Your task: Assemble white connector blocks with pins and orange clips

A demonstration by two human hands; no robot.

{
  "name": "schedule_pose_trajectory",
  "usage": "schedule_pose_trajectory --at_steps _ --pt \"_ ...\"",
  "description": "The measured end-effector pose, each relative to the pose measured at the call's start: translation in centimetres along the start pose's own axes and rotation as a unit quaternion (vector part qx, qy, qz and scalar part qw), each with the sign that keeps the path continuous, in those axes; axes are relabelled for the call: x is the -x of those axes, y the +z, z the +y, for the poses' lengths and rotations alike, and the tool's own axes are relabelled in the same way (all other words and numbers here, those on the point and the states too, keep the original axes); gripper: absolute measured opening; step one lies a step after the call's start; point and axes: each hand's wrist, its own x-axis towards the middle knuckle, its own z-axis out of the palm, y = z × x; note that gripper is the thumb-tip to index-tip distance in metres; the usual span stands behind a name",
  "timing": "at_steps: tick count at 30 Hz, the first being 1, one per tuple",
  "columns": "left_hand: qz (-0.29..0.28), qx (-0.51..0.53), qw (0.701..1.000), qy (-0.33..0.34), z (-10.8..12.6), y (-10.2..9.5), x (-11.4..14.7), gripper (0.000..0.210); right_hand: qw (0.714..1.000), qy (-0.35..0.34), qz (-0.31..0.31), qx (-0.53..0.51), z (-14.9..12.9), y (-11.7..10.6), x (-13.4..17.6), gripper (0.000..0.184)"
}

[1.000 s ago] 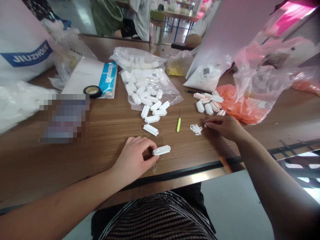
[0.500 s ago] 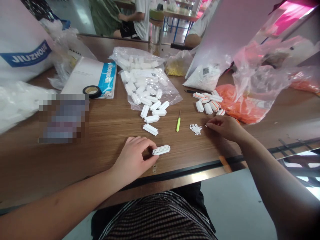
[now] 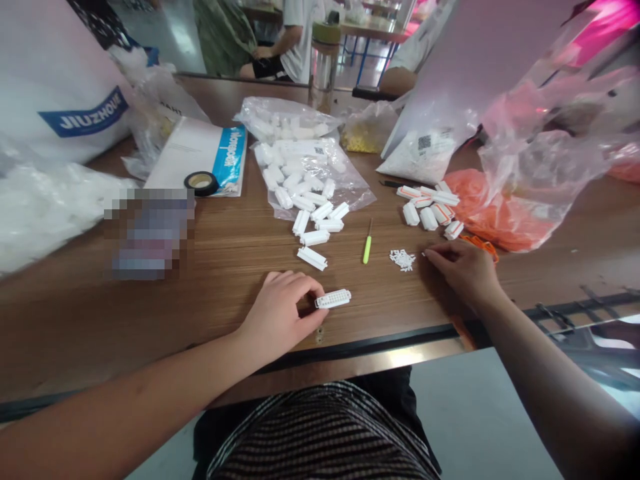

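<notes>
White connector (image 3: 333,299): 1, pinched by left hand (image 3: 280,313). Right hand (image 3: 463,270) fingertips down beside 1 pin pile (image 3: 403,259), grip unclear. 1 green tool (image 3: 367,249). Clear bag (image 3: 313,175) w/ white housings.

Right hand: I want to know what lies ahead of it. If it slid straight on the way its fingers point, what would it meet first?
Most likely the small pile of tiny white pieces, just left of the right hand; the green-handled tool lies beyond.
</notes>
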Motion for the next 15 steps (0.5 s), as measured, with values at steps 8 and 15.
schedule_pose_trajectory --at_steps 8,15 --pt "-0.006 0.009 1.0 -0.003 -0.1 -0.1 0.2 0.01 0.95 -0.218 -0.121 -0.186 -10.0 0.3 4.5 0.012" --pt "-0.004 0.012 1.0 0.004 -0.1 0.0 0.1 0.01 0.91 -0.328 -0.201 -0.154 -13.9 3.0 6.7 0.011"
